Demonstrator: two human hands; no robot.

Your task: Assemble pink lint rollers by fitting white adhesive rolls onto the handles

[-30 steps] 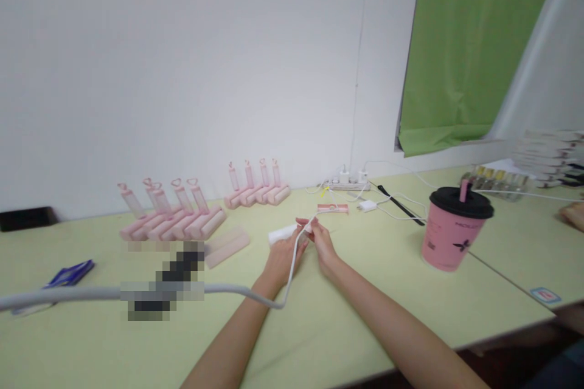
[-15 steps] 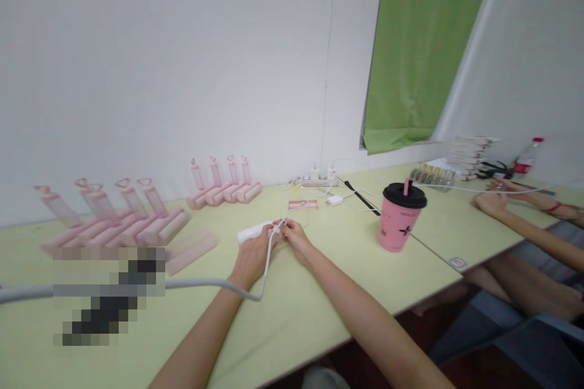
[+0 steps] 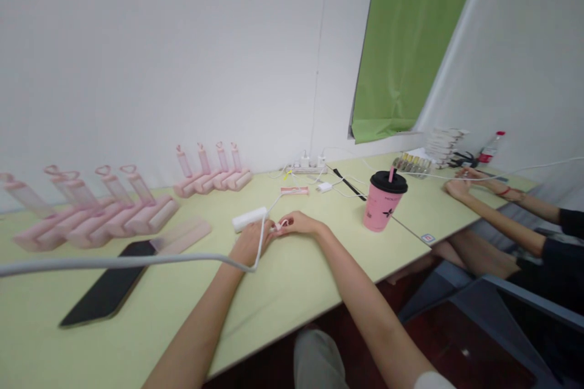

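Observation:
My left hand (image 3: 250, 244) is closed beside a white cylindrical stick (image 3: 249, 219) on the pale green table. My right hand (image 3: 298, 223) pinches a small pink looped piece (image 3: 283, 225). The fingertips of both hands meet at this piece, and its lower end is at my left fingers. A white cable (image 3: 263, 234) runs in front of my left hand. Just beyond the hands lies a flat pink item (image 3: 294, 191).
Pink cylinders with clear heart-topped tubes (image 3: 137, 185) stand at the left, near a black phone (image 3: 109, 285). A pink cup (image 3: 384, 202) is at the right. Behind are a power strip (image 3: 311, 169) and cables. Another person's hands (image 3: 460, 185) rest farther right.
The view has shifted, so most objects appear farther left and higher. My right hand has turned more sideways, and the pink looped piece now shows between my hands.

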